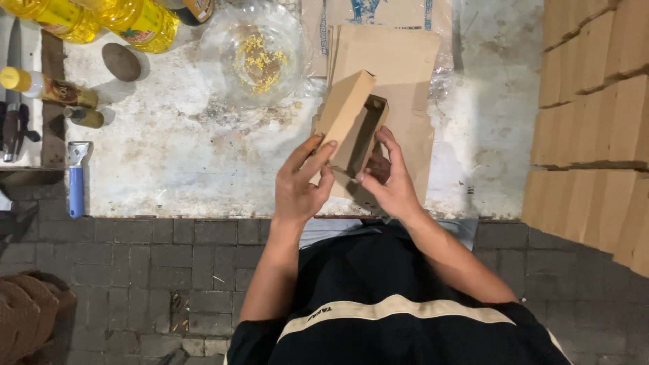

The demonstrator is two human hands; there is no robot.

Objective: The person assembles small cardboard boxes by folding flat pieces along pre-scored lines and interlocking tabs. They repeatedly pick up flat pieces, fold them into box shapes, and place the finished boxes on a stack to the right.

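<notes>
The small brown cardboard box tilts up-right between both hands: left hand pinches its closed side, right hand grips the open rim (worktop beneath).

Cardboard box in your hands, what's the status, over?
Left hand and right hand both grip the small cardboard box, open side showing. Held over flat cardboard sheets. Nothing in the way.

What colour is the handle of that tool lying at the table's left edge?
Blue; the scraper's handle shows clearly in the head view.
</notes>
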